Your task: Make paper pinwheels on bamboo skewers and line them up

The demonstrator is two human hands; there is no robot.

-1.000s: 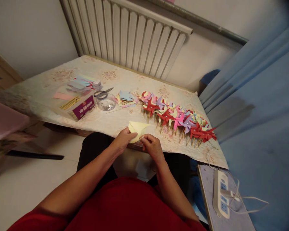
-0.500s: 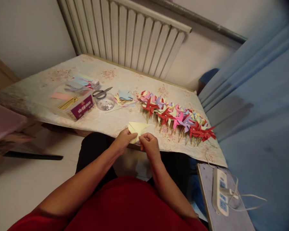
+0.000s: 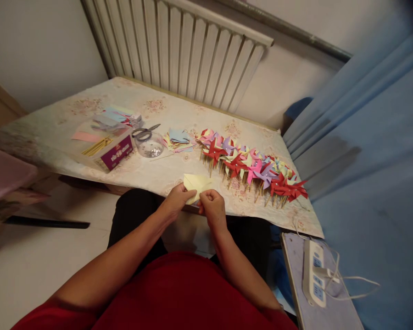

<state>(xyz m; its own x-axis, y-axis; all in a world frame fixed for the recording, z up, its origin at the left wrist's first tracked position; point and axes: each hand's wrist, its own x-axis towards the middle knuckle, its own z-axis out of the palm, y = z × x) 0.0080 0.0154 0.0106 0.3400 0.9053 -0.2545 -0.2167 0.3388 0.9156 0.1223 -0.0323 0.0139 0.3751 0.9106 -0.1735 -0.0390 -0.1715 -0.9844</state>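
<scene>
A pale yellow sheet of paper (image 3: 195, 182) with creases is held over the table's front edge. My left hand (image 3: 176, 197) pinches its left side, thumb on top. The fingers of my right hand (image 3: 211, 201) are closed at the paper's lower right edge. Beyond my hands lies a stack of coloured paper pieces (image 3: 179, 139). To the right stand many finished paper pinwheels (image 3: 236, 164) on sticks, in red, pink, purple and yellow.
A clear bowl (image 3: 150, 147) with small shiny bits has scissors (image 3: 146, 132) across its rim. On the left, a box (image 3: 117, 155) holds thin sticks and paper strips. A power strip (image 3: 314, 273) with a cable lies on a side surface at the lower right.
My right hand has shifted very slightly along the yellow paper, whose right side looks a little more curled. My left hand keeps its grip in place.
</scene>
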